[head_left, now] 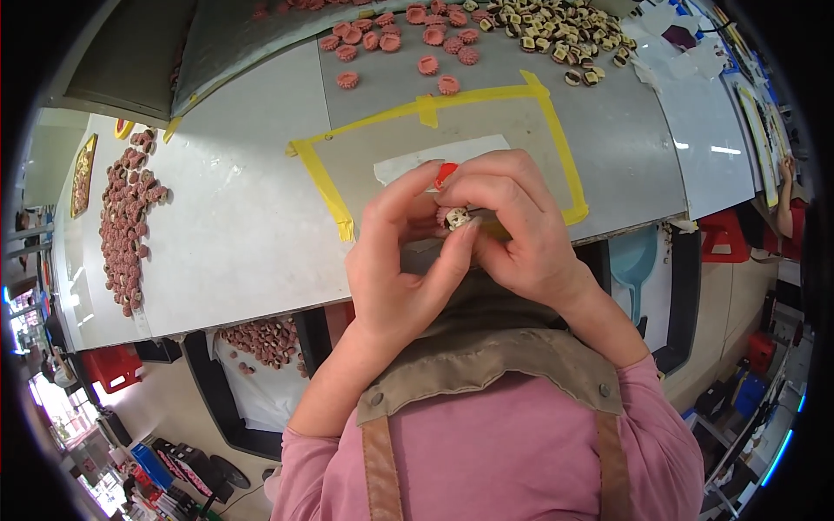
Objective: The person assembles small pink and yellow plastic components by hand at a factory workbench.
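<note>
Both hands meet over the front of the table, closed around one small moulded piece [456, 219]. This piece has a cream front with dark marks and a pink part at its left side. My left hand [391, 252] grips it from the left, its thumb against the lower edge. On the other side, my right hand [526, 226] has bent fingers and a thumb close against it. A small bright red thing [446, 175] shows between the fingers above; its kind is unclear. Beneath the hands lies a white sheet [408, 161], inside a yellow tape outline [323, 184] on the table.
Loose pink scalloped pieces [427, 65] and a heap of cream-and-dark pieces [569, 30] lie at the back. Pink-and-dark pieces [129, 221] cover the table's left side. Below the edge are a drawer with more pieces [265, 339] and a blue scoop [634, 256].
</note>
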A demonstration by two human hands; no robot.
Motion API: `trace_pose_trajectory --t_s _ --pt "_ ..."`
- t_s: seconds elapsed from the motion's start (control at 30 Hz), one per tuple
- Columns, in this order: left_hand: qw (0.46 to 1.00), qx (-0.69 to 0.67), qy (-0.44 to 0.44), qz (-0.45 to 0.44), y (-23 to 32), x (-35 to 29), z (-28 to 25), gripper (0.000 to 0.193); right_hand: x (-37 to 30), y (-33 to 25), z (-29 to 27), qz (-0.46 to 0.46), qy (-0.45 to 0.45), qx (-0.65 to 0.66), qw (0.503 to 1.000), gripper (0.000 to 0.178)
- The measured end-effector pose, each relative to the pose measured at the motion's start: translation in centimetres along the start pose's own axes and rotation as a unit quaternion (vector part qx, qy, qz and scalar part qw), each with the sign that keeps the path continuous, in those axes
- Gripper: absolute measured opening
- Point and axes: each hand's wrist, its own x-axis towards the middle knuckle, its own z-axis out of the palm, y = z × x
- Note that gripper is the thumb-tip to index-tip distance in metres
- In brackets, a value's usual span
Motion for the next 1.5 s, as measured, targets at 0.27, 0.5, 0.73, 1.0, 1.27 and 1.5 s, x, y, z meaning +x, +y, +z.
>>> trace_pose_trajectory --t_s 0.27,0.5,0.73,1.0,1.27,1.5 --pt "0.995 -0.061 -0.021 -0.073 0.2 0.0 -0.1 0.050 0.1 -0.3 0.2 -0.010 0.038 -0.041 0.998 0.038" --pt "0.914 0.399 -0.073 0.002 -0.9 3.6 -8.1 0.025 1.0 2.2 -5.1 0.049 0.000 -0.136 0.989 0.029" --pt "0.761 0.646 0.032 0.045 -5.9 6.8 -20.3 0.034 5.8 9.8 -9.7 0.008 -0.016 -0.303 0.953 0.023" --pt "0.917 0.375 -0.103 0.087 -3.9 10.9 -6.6 0.026 6.8 11.2 -8.6 -0.013 -0.088 -0.357 0.930 0.019" --pt "0.938 0.318 -0.092 0.101 -6.2 11.6 -6.5 0.015 5.3 3.4 -9.2 0.107 -0.161 -0.215 0.957 0.020" --pt "0.992 0.097 -0.043 -0.069 -1.4 9.6 -6.2 0.020 3.1 4.3 -7.2 0.083 -0.190 -0.209 0.956 0.022"
